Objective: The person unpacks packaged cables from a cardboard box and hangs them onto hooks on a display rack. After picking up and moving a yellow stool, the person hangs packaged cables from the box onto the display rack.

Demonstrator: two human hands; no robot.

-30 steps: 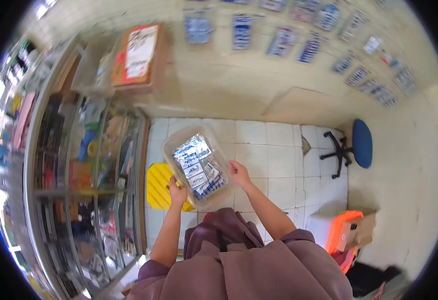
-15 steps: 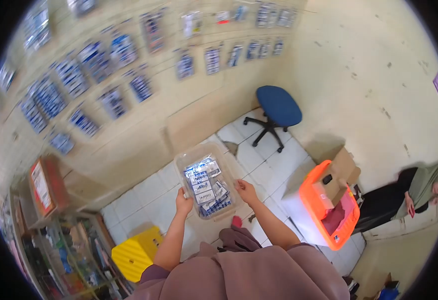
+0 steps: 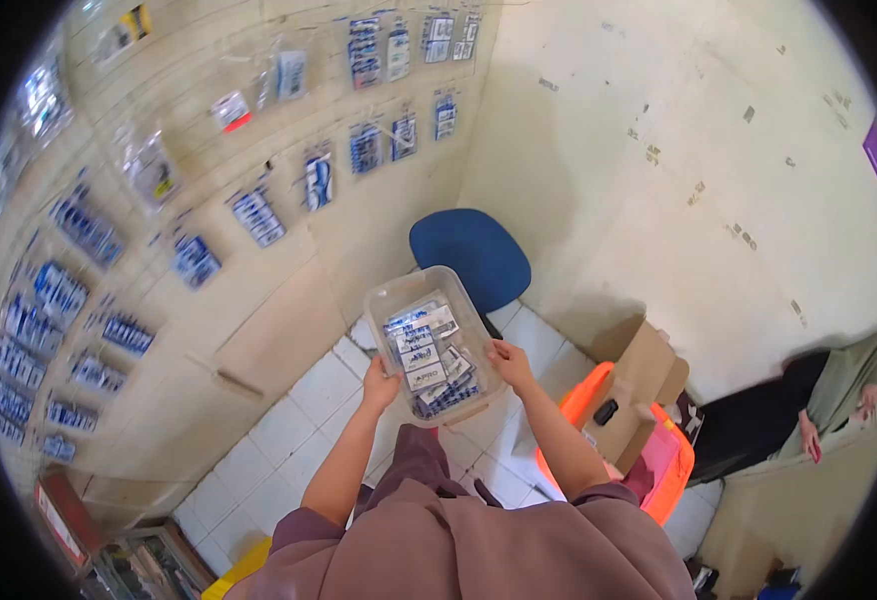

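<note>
The clear rectangular plastic tub (image 3: pixel 384 300) sits tilted between my hands, open-topped, partly filled with flat blue-and-white labelled packets (image 3: pixel 427 362).

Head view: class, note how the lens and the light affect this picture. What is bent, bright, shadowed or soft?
Head view: black, rounded borders and bowed tile lines suggest a wide lens; whitish glare on the upper-left packets; soft shadow on the wall behind the cardboard box; writing in the tub too soft to read surely.
</note>
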